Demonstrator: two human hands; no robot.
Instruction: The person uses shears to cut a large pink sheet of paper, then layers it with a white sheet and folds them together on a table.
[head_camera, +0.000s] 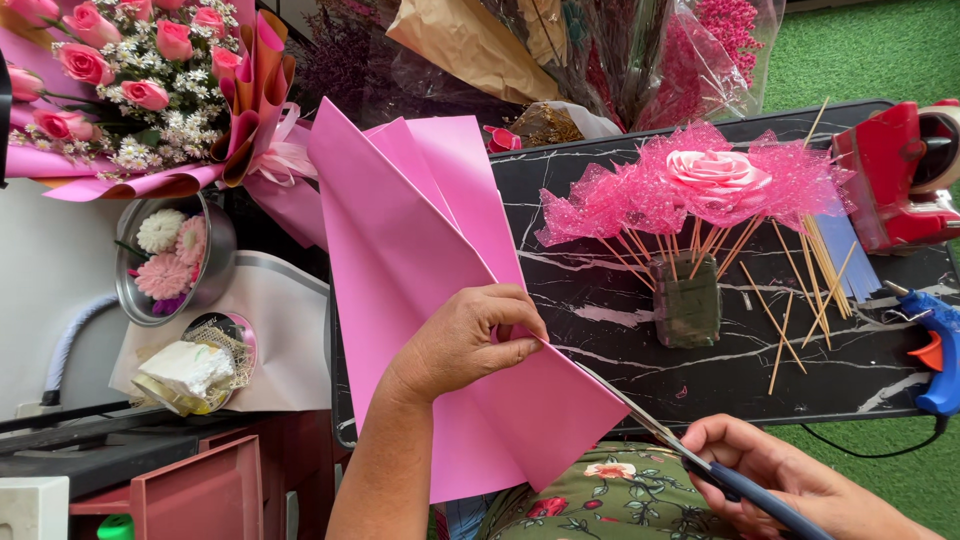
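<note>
At frame centre, the left hand (470, 340) pinches the folded pink wrapping paper (430, 290), while the right hand (790, 480), lower right, grips scissors (680, 450) whose blades run up-left along the sheet's lower-right edge toward that pinch.

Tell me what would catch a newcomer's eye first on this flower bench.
The big folded pink paper sheet fills the middle, pinched by the left hand while the right hand works scissors along its lower right edge. On the black marble table behind, a pink rose in netting stands on sticks in a green block; a rose bouquet lies top left.
</note>
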